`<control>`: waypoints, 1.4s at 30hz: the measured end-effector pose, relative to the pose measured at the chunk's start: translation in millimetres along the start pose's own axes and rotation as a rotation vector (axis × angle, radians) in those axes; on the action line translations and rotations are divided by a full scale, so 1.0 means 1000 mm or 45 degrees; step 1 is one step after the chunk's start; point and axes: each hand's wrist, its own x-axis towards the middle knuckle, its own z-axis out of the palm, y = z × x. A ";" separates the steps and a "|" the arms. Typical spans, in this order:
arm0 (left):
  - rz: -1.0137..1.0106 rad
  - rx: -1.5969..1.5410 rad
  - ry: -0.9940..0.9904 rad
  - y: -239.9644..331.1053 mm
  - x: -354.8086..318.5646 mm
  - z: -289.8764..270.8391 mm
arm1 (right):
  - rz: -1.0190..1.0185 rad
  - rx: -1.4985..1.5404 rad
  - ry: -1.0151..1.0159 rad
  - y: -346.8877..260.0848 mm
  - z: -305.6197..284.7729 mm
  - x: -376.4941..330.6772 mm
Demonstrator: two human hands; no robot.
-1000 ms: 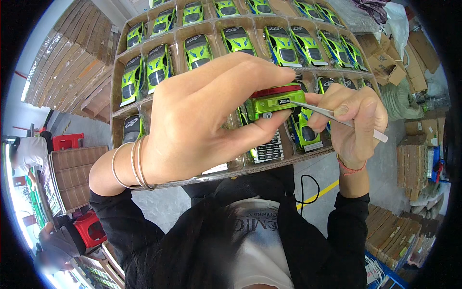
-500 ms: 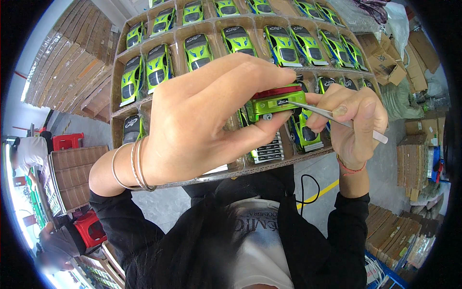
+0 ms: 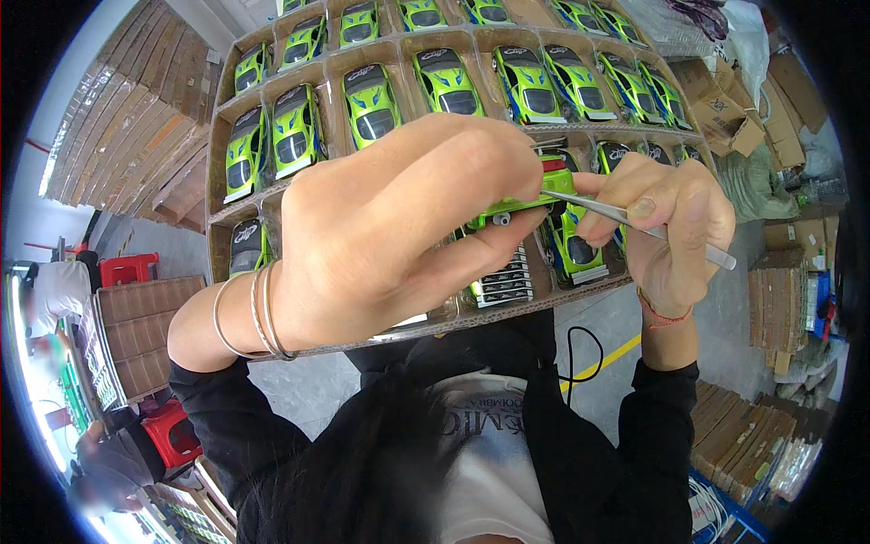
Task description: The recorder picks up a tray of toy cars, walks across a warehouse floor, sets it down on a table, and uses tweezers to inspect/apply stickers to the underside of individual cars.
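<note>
Head view, looking down over the person's chest. The left hand (image 3: 381, 236) fills the middle of the scene, its fingers (image 3: 480, 159) curled closed around a small green toy car (image 3: 518, 205); the thumb presses the car from the near side and the other fingers wrap over it from the far side, so that only a strip of green body, a red patch at its right end and a small wheel below remain visible. Thin metal bangles (image 3: 249, 317) circle the left wrist.

The right hand (image 3: 666, 222) lies just right of the car, its fingers pinched shut on metal tweezers (image 3: 634, 220). The tweezer tips touch the red right end of the held car, and the free end of the tool points right and toward the near side, past the hand. A red cord bracelet (image 3: 662, 317) sits on the right wrist.

Behind both hands stands a cardboard divider tray (image 3: 217, 181), extending from the hands to the far edge. Its compartments each hold one green toy car (image 3: 370, 104), set roof up. In the near row, beneath the hands, one compartment holds a part with black and white stripes (image 3: 503, 281).

Stacks of flat cardboard (image 3: 127, 136) lie far left; open cartons (image 3: 725, 118) stand far right. Red plastic stools (image 3: 127, 269) sit on the floor at left.
</note>
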 end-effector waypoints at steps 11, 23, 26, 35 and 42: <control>-0.045 0.045 -0.061 0.005 0.005 -0.006 | 0.092 -0.127 0.113 -0.010 0.008 0.009; 0.179 0.417 0.147 -0.098 0.134 0.074 | 0.435 -0.213 0.372 0.019 -0.038 -0.043; 0.059 0.469 0.008 -0.145 0.150 0.099 | 0.430 -0.066 0.464 0.021 -0.038 -0.049; 0.144 0.399 -0.088 -0.228 0.158 0.141 | 0.385 0.028 0.306 0.016 -0.047 -0.046; -0.101 0.308 -0.624 -0.196 0.215 0.147 | 0.383 0.061 0.328 0.020 -0.041 -0.047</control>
